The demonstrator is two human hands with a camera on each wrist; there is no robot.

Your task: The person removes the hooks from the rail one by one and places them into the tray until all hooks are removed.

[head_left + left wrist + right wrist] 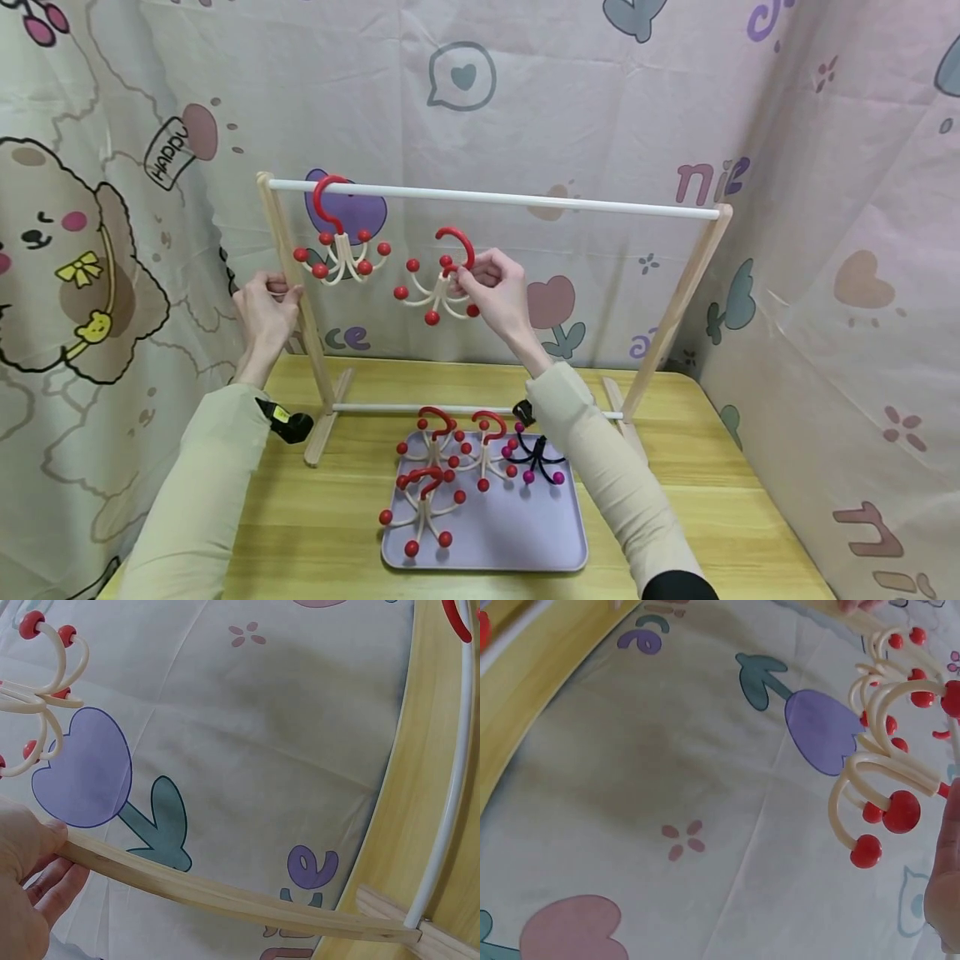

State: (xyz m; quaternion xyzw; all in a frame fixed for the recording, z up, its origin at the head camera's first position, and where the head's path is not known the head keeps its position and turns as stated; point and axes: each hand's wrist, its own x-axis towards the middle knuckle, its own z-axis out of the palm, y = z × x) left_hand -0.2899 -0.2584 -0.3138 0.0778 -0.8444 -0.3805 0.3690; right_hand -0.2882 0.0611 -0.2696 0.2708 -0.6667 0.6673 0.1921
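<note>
My right hand (pixel 501 292) pinches a cream multi-arm hanger (pixel 432 317) with red ball tips near the base of its red hook. The hook's curve stands below the rack's white top bar (pixel 495 198) in the head view. Further left, a matching hanger (pixel 342 246) hangs from that bar by its hook. My left hand (pixel 266 312) grips the left wooden post (pixel 317 358) of the rack between thumb and fingers, as the left wrist view also shows. In the right wrist view, the held hanger's arms (pixel 866 851) spread beside my fingers, most of the hand being out of frame.
A lilac tray (pixel 510 537) on the wooden table (pixel 720 492) bears three cream hangers (pixel 423 512) with red hooks and a black one (pixel 538 457) with magenta tips. The rack's lower bar (pixel 390 408) runs behind the tray. Patterned cloth surrounds the table.
</note>
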